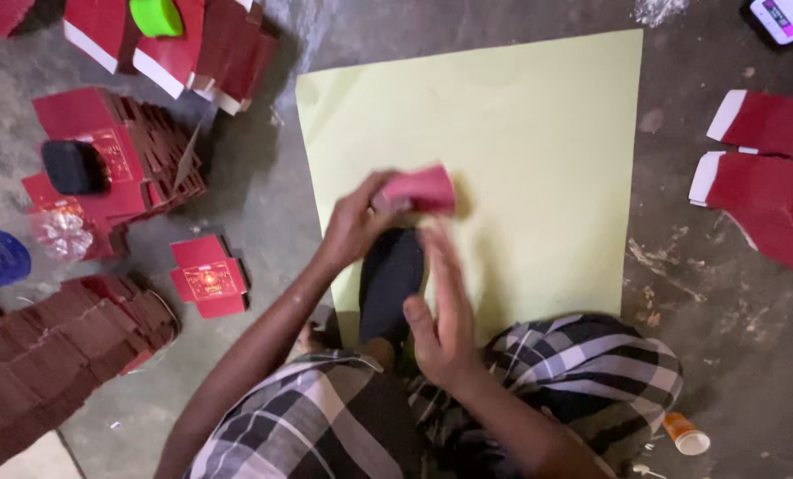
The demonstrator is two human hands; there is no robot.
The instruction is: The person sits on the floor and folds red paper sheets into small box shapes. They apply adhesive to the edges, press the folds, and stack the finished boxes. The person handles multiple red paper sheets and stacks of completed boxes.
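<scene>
Landmark: the pale green sheet [538, 133] lying flat on the grey floor [733, 355]; every place below is told from it

Red card piece: a small red folded card [421, 188] sits over the sheet's lower left part, just above the surface; it is blurred, so its folds cannot be read; its long axis runs roughly left to right across the sheet, tilted slightly upward toward the right

Left hand: the left hand [354, 223] comes in over the sheet's left edge; its fingertips are pinching the card's left end; the card lies up and to the right of this grip

Right hand: the right hand [445, 306] is over the sheet's lower edge, just below the card; the fingers are stretched out flat and together, pointing up toward the card's underside; whether they touch it cannot be told; it holds nothing that shows

Nearer hand: the left, already on the card; the right is just beside it

Between the hands: a dark shape [389, 282], perhaps a foot, resting on the sheet's lower edge

Left of the sheet: stacks of red folded boxes [113, 151]; one flat red box blank [208, 277] lies alone near the sheet's lower left corner

Right of the sheet: larger red card pieces [769, 168], well apart

Below the sheet, to the right: a small orange-and-white tube [685, 435] on the floor
</scene>
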